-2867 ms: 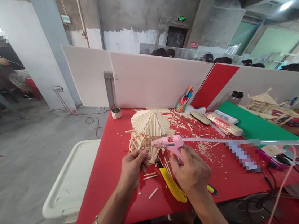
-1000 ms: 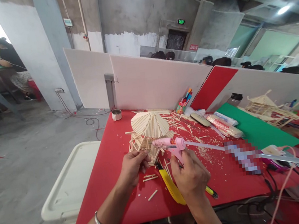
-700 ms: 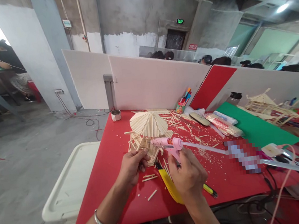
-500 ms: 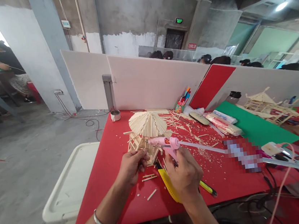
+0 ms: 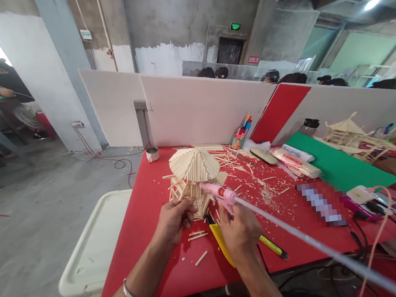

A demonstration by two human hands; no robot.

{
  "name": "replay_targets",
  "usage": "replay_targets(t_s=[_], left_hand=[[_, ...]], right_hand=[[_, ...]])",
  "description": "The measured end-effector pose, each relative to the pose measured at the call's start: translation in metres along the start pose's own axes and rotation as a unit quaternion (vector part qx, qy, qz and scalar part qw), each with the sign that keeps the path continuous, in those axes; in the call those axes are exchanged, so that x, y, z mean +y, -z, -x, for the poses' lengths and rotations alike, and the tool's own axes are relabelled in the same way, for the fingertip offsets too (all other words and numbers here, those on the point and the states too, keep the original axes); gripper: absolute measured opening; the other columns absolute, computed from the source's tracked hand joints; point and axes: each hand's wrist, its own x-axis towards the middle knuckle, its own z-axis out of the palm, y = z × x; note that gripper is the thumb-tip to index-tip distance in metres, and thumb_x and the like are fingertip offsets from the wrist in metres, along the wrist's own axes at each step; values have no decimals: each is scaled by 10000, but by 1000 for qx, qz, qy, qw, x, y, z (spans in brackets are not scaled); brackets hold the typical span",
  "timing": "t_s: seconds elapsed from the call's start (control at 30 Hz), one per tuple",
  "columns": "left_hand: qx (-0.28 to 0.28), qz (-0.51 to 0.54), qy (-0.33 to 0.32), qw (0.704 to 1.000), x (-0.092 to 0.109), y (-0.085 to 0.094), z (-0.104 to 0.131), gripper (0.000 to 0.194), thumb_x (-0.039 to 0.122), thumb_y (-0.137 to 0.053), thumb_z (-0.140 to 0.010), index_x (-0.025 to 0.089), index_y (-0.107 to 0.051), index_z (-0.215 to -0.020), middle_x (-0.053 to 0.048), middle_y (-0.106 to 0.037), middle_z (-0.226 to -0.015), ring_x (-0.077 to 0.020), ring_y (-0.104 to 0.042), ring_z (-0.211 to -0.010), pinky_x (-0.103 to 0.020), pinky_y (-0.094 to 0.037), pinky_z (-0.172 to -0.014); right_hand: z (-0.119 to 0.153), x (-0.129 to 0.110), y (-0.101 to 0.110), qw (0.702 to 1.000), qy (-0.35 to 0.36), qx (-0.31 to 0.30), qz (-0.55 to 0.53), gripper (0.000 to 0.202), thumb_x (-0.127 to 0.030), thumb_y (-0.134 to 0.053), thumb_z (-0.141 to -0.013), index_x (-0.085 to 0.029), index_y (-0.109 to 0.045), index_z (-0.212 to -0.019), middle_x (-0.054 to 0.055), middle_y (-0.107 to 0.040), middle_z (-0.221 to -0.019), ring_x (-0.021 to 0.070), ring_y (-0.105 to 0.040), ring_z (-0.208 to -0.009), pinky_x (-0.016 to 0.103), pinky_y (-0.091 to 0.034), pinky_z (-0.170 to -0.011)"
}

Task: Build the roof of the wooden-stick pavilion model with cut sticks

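Pink glue gun (image 5: 221,194), gripped in the right hand (image 5: 240,232), points its nozzle at a stick-built pavilion model (image 5: 193,178) on the red table (image 5: 147,207), the left hand (image 5: 173,219) pinching the model's base.

Yellow utility knife (image 5: 221,244) on red table (image 5: 148,212), white tray (image 5: 94,243) beside it — green mat (image 5: 338,170), colored markers (image 5: 242,131)

There were two stick houses (image 5: 194,175) (image 5: 357,136), one pink glue gun (image 5: 220,195), one yellow knife (image 5: 221,244) and one white tray (image 5: 94,243).
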Motion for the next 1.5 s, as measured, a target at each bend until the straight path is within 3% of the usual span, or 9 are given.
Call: replay_targets(t_s=[0.2,0.33,0.47,0.63,1.5], left_hand=[[11,10,6,1000,2,-1,1,259,306,-785,-540,119,-611,-499,-12,-578,-419,-64,-450,-301,-174,-333,-295],[16,8,10,1000,3,-1,2,241,296,-754,-592,119,-610,-513,-25,-600,-449,-70,-469,-320,-177,-343,-302],[8,-3,11,1000,4,0,2,239,283,-734,-618,114,-610,-504,-23,-569,-399,-70,-449,-300,-178,-331,-302],[3,-11,9,1000,3,1,2,244,291,-729,-624,115,-612,-502,-19,-559,-387,-70,-447,-302,-173,-329,-304],[-5,-16,3,1000,2,4,0,261,317,-750,-598,102,-627,-515,-33,-584,-426,-74,-464,-312,-175,-338,-298]], right_hand=[[0,-2,5,998,-20,-36,-54,335,-235,-472,-900,-195,-584,-1214,52,-638,-803,149,-610,-687,225,-447,-605],[-3,-3,5,987,-49,-93,-121,367,-333,-475,-908,-153,-589,-1206,92,-671,-884,177,-639,-739,241,-474,-626],[-6,-3,6,979,-80,-140,-124,397,-407,-489,-901,-142,-614,-1169,117,-694,-940,211,-662,-804,269,-487,-662],[-6,-3,6,977,-82,-140,-140,370,-393,-497,-899,-148,-623,-1145,115,-694,-1012,212,-670,-860,269,-492,-704],[-8,-4,1,975,-100,-151,-126,376,-426,-527,-885,-169,-627,-1141,85,-709,-987,215,-671,-808,281,-449,-660]])
